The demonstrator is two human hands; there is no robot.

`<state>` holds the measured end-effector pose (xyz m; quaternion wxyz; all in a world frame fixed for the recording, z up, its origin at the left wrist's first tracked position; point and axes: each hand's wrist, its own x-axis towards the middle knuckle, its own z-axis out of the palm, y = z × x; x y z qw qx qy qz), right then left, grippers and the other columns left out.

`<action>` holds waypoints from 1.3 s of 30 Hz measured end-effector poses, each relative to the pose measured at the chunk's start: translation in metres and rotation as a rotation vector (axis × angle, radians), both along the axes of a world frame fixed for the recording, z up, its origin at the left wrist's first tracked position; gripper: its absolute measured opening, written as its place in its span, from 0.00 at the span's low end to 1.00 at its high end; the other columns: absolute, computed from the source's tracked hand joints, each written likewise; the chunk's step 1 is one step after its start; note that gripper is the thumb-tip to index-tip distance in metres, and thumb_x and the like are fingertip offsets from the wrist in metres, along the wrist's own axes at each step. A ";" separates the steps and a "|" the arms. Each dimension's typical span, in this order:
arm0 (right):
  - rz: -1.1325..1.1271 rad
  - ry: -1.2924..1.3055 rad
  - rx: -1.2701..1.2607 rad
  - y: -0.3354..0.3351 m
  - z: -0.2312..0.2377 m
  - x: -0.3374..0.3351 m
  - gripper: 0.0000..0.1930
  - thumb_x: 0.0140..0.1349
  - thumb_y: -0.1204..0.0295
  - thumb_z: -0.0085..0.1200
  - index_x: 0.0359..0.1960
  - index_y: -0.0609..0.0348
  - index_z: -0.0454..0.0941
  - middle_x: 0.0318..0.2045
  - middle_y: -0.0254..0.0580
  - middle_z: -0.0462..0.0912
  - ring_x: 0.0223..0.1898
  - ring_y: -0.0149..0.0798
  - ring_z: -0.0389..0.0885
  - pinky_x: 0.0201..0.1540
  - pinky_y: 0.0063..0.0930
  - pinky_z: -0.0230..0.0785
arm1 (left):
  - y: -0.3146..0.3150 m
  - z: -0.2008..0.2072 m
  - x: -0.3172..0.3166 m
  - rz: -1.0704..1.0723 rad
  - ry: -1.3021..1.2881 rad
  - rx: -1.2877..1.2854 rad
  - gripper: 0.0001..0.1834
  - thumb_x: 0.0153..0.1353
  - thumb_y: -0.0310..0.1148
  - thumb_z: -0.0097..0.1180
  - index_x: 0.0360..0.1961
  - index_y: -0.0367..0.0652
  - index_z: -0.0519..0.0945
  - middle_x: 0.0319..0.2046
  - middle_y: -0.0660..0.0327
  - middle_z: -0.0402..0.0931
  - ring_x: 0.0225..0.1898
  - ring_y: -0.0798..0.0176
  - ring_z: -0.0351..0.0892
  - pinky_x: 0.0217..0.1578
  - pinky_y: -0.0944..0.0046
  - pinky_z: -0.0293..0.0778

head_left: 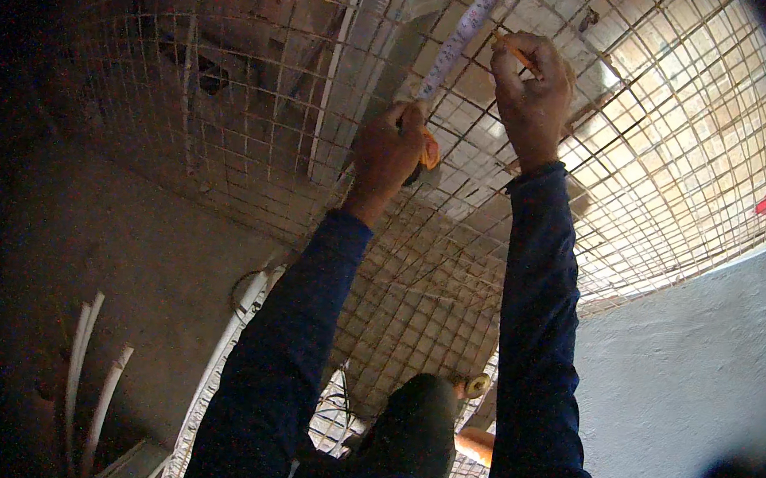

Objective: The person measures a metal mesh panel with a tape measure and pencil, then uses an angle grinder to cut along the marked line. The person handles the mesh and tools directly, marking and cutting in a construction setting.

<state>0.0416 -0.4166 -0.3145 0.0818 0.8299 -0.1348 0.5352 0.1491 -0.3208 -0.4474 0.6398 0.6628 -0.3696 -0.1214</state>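
My left hand (pixel 387 155) is closed round a tape measure (pixel 430 152) with an orange and dark case. Its pale blade (pixel 460 44) runs out from the hand up and to the right, over the wire mesh (pixel 430 331), and leaves the picture at the top edge. To the right of the blade, my right hand (pixel 535 99) pinches an orange pencil (pixel 520 55). The pencil's tip points up and left toward the blade, and a gap shows between them. Most of the tape case is hidden by my left fingers.
A rough grey wall (pixel 695 350) stands at the right. White pipes (pixel 105 402) rise at the lower left, near a pale perforated strip (pixel 229 344). A small red piece (pixel 764 205) shows at the mesh's right side. My knee (pixel 424 415) is below, beside a round brassy object (pixel 477 386).
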 end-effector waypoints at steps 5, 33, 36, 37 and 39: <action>0.035 -0.047 0.019 -0.003 0.000 -0.003 0.05 0.57 0.74 0.64 0.34 0.57 0.81 0.34 0.42 0.86 0.38 0.38 0.86 0.48 0.29 0.76 | 0.000 0.000 0.000 -0.041 0.070 -0.036 0.21 0.69 0.48 0.49 0.37 0.41 0.84 0.26 0.52 0.82 0.30 0.49 0.82 0.34 0.53 0.74; 0.086 -0.022 0.111 -0.004 -0.002 -0.003 0.07 0.58 0.65 0.60 0.36 0.51 0.82 0.37 0.37 0.86 0.41 0.42 0.83 0.55 0.42 0.63 | -0.012 -0.012 -0.001 -0.099 0.178 -0.091 0.21 0.69 0.48 0.48 0.33 0.42 0.84 0.23 0.56 0.82 0.27 0.52 0.83 0.33 0.55 0.75; 0.058 -0.005 -0.050 -0.003 -0.003 -0.004 0.07 0.58 0.65 0.60 0.36 0.52 0.82 0.37 0.38 0.86 0.40 0.44 0.83 0.52 0.41 0.65 | -0.008 -0.008 -0.003 -0.082 0.197 -0.110 0.22 0.69 0.48 0.48 0.33 0.41 0.84 0.22 0.57 0.82 0.26 0.55 0.82 0.33 0.55 0.75; 0.065 -0.012 -0.021 -0.003 -0.003 -0.004 0.07 0.58 0.66 0.60 0.36 0.52 0.82 0.37 0.38 0.86 0.40 0.44 0.83 0.52 0.40 0.65 | -0.007 -0.007 -0.003 -0.097 0.223 -0.090 0.22 0.69 0.48 0.49 0.32 0.41 0.84 0.22 0.57 0.82 0.26 0.55 0.82 0.33 0.55 0.75; 0.086 -0.027 0.046 -0.004 -0.003 -0.003 0.07 0.57 0.66 0.60 0.36 0.51 0.82 0.37 0.38 0.86 0.40 0.44 0.83 0.51 0.40 0.65 | -0.006 -0.006 -0.003 -0.120 0.260 -0.090 0.22 0.69 0.48 0.49 0.32 0.41 0.84 0.22 0.58 0.82 0.25 0.56 0.82 0.32 0.56 0.75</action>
